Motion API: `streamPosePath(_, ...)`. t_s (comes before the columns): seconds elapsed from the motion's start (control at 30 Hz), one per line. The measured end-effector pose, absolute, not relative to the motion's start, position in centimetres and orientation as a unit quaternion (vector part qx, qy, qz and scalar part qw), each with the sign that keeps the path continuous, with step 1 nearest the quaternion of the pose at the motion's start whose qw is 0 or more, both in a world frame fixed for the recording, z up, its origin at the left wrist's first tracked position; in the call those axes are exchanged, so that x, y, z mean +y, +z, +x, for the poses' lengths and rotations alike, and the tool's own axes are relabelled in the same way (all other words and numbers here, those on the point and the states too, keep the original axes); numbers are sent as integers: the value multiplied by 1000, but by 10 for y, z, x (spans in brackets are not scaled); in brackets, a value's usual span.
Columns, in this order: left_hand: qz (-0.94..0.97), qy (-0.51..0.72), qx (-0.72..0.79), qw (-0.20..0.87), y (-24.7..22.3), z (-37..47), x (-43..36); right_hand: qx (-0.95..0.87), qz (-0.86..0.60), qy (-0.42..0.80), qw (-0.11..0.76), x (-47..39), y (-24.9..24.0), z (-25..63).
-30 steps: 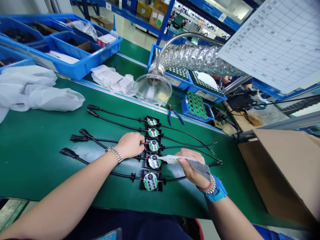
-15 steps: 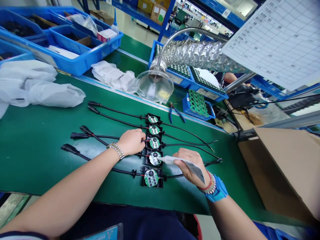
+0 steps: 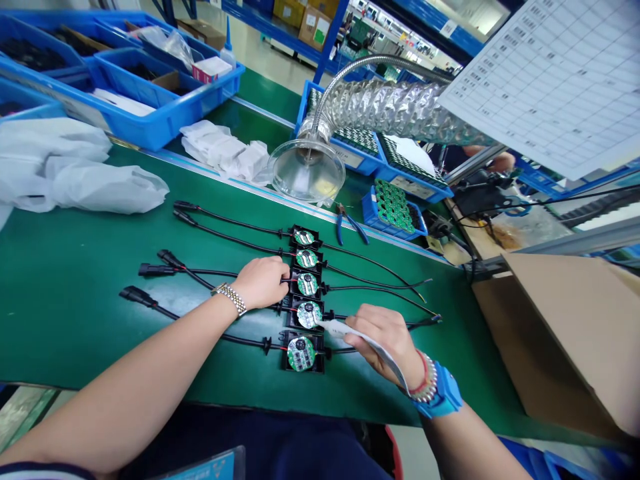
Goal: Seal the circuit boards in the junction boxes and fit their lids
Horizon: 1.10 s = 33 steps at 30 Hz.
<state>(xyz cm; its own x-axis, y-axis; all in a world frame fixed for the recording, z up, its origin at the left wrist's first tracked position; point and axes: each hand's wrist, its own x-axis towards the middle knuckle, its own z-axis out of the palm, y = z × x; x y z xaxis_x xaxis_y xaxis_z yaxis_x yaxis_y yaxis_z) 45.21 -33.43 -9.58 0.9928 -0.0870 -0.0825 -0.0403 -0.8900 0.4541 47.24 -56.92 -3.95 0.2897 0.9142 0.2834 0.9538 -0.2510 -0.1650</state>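
Several black housings with round green circuit boards stand in a column on the green table (image 3: 80,320), black cables running out both sides. My right hand (image 3: 385,337) is closed around a white tube (image 3: 334,327), whose nozzle tip is at the lower right edge of the second board from the front (image 3: 309,315). White material shows on that board. My left hand (image 3: 263,281) is closed at the left side of the middle housing, by the middle board (image 3: 307,285), its fingertips on the cable there. The nearest board (image 3: 301,354) lies in its housing in front of the tube.
A clear funnel-shaped hood (image 3: 307,172) on a foil duct hangs behind the boards. Blue-handled pliers (image 3: 351,225) lie near a blue bin of green boards (image 3: 394,208). White wrapped bundles (image 3: 105,183) are at left, a cardboard box (image 3: 555,333) at right.
The tube's nozzle has shifted slightly down on the same board, and my right hand has moved a little down and tilted. My left hand has kept its place.
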Motion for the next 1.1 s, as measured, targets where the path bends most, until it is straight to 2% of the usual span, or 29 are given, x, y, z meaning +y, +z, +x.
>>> streamPosePath(0.47, 971, -59, -32, 231, -92, 451, -335, -563, -790, -86, 227, -548, -54, 484)
streamPosePath(0.77, 970, -63, -33, 232, -92, 451, -334, -585, -786, -71, 184, -543, -46, 482)
streamPosePath(1.1, 968, -63, -34, 239, -95, 451, -334, -585, -789, -67, 174, -549, -42, 477)
